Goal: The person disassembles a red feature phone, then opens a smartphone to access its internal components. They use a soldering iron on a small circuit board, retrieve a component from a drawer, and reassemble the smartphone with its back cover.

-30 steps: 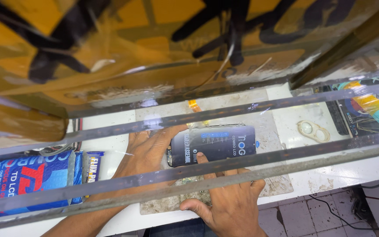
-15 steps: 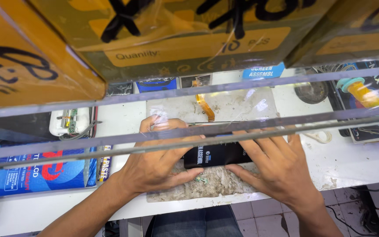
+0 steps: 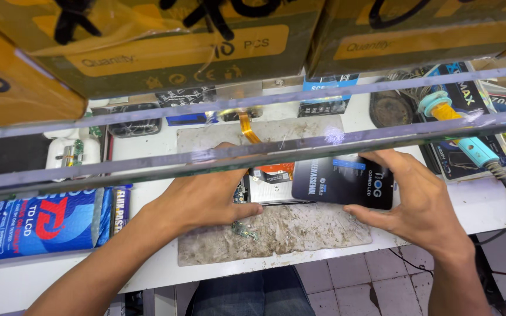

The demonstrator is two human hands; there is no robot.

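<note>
An opened phone body point(image 3: 270, 186) lies on a stained grey work mat point(image 3: 300, 231), its silver inside and an orange part showing. My left hand point(image 3: 200, 198) presses on the phone body's left end and holds it down. My right hand point(image 3: 423, 205) grips a black screen panel point(image 3: 342, 182) with a printed film by its right edge. The panel sits to the right of the body and overlaps its right side. A small loose part point(image 3: 244, 230) lies on the mat just below my left hand.
A glass shelf edge point(image 3: 253, 153) crosses the view, with yellow cardboard boxes point(image 3: 165, 47) above it. A teal soldering iron point(image 3: 467, 143) lies at the right, a blue box point(image 3: 30, 222) at the left. An orange flex cable point(image 3: 249, 129) lies behind the mat.
My right hand has drawn the black screen panel to the right, off the phone body, and the inside now shows. My left hand stays on the body's left end.
</note>
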